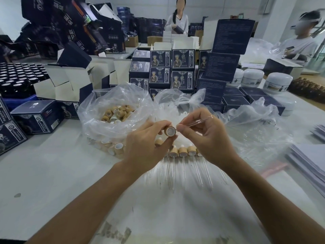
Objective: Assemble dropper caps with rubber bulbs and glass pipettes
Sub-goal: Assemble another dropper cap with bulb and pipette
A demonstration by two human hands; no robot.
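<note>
Droppers (182,155) already put together lie in a row nearest me. Above them my left hand (147,147) grips a cap (170,131) and my right hand (205,136) pinches a glass pipette (197,122) at its mouth. Behind, a bag of caps (116,114) waits.

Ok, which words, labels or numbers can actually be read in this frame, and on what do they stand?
None reads surely.
Dark blue printed cardboard cartons: figure, round logo, characters too small.
Tipped dark boxes: large pale characters, blurred.
White round plastic jars: labels too small.
Bamboo-coloured dropper cap in left hand: no text.
</note>
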